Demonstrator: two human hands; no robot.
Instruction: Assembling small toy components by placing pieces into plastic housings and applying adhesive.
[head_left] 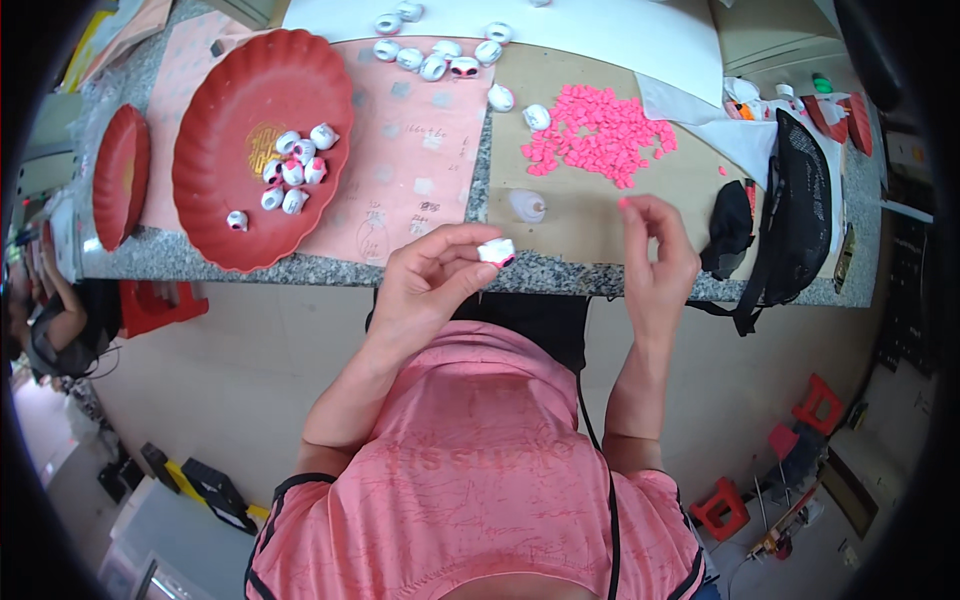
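Red and scallop-edged, the large tray (212, 185) stands on the granite tabletop (345, 272) and serves as the reference for all positions noted here. Your left hand (425, 285) is to the right of the tray, near the table's front edge; its thumb and index finger are closed on a white piece (496, 249) with pink showing along its lower side. Your right hand (662, 262) is raised farther to the right of the tray, thumb and forefinger pinched on a small pink bit (624, 202) at the tips. Inside the tray you have a cluster of white pieces (292, 172), with one lying apart from the rest, closer to you. Immediately right of the tray, a pink sheet (400, 140) with handwriting covers the table; further white pieces (433, 66) are scattered at its far end, beyond the tray's right rim. Well to the right of the tray, a pile of pink bits (600, 130) is spread on brown sheeting (580, 235), and a black mesh bag (800, 205) lies past it. A smaller red dish (121, 180) is observed just left of the tray.
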